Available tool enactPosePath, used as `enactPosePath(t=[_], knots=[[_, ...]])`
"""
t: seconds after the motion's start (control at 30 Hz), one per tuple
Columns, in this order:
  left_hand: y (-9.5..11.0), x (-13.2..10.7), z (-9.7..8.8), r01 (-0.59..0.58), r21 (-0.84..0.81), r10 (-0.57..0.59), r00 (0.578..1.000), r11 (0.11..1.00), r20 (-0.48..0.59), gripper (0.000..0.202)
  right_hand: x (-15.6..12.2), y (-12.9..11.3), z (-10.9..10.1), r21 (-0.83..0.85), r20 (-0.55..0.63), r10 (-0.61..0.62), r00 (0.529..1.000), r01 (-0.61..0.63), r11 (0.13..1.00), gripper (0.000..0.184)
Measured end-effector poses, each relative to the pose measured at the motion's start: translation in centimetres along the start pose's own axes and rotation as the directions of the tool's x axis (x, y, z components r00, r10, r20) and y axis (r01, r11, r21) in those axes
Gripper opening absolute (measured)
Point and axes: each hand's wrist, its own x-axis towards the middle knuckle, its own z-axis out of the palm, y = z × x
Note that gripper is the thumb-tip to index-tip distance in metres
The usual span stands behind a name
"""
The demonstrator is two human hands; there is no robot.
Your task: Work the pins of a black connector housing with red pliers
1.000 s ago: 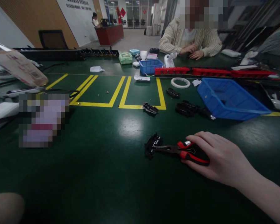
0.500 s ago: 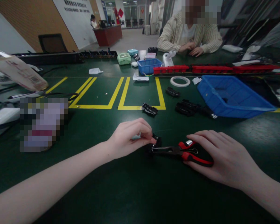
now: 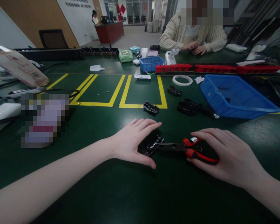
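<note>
Open green table point(image 3: 121, 193) in front of both hands, and a bare strip between the left hand point(image 3: 133, 143) and the yellow lines point(image 3: 121, 105). Left side blocked by a blurred object point(image 3: 44, 119) and cables point(image 3: 60, 92). Ahead and right: a small black part point(image 3: 151, 108), a cluster of black parts point(image 3: 189, 107), a big blue bin point(image 3: 235, 97) and a tape ring point(image 3: 182, 80), narrow gaps between them.

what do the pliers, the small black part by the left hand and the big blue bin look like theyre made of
Pliers: dark, dull metal jaws, it seems; grips look like red and black rubber or plastic, slightly glossy.
Small black part: likely moulded black plastic, matt, with small bright bits that may be metal.
Big blue bin: probably plastic, judging by its even colour, thin walls and soft sheen.
</note>
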Motion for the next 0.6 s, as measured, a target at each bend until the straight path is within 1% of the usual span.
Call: enactPosePath(t=[0.03, 0.07, 0.1, 0.17, 0.23, 0.3, 0.37, 0.47, 0.53, 0.6], knots=[[0.2, 0.0, 0.1, 0.019, 0.032, -0.020, 1.000, 0.999, 0.013, 0.097, 0.0, 0.0, 0.0, 0.003, -0.007, 0.008, 1.000, -0.008, 1.000, 0.045], [0.5, -0.1, 0.2, 0.045, 0.052, -0.046, 0.999, 0.998, 0.019, 0.097, 0.1, 0.1, -0.1, 0.009, -0.012, 0.017, 1.000, -0.017, 1.000, 0.044], [0.7, -0.1, 0.3, 0.073, 0.063, -0.074, 0.997, 0.995, 0.020, 0.093, 0.1, 0.1, -0.2, 0.018, -0.018, 0.028, 0.999, -0.027, 0.999, 0.043], [1.0, 0.0, 0.5, 0.117, 0.060, -0.118, 0.993, 0.991, 0.016, 0.077, 0.1, 0.1, -0.3, 0.038, -0.029, 0.044, 0.999, -0.043, 0.998, 0.042], [1.1, 0.1, 0.6, 0.137, 0.039, -0.137, 0.991, 0.990, 0.001, 0.061, 0.1, 0.1, -0.5, 0.054, -0.036, 0.062, 0.997, -0.060, 0.997, 0.043], [1.1, 0.2, 0.5, 0.139, 0.004, -0.139, 0.990, 0.990, -0.017, 0.053, 0.0, 0.1, -0.6, 0.057, -0.064, 0.067, 0.996, -0.064, 0.996, 0.047], [1.2, 0.3, 0.4, 0.141, -0.060, -0.143, 0.989, 0.988, -0.026, 0.049, 0.0, 0.0, -0.6, 0.061, -0.094, 0.084, 0.992, -0.079, 0.995, 0.049], [1.3, 0.2, 0.2, 0.153, -0.209, -0.158, 0.987, 0.966, -0.008, 0.041, 0.1, -0.2, -0.7, 0.083, -0.115, 0.111, 0.987, -0.101, 0.991, 0.051], [1.5, 0.2, 0.3, 0.156, -0.298, -0.155, 0.988, 0.942, 0.024, 0.041, 0.1, -0.4, -0.8, 0.101, -0.123, 0.119, 0.985, -0.107, 0.989, 0.050], [1.8, 0.2, 0.4, 0.136, -0.371, -0.127, 0.991, 0.919, 0.047, 0.045, -0.1, -0.6, -1.0, 0.123, -0.114, 0.145, 0.983, -0.131, 0.984, 0.046]])
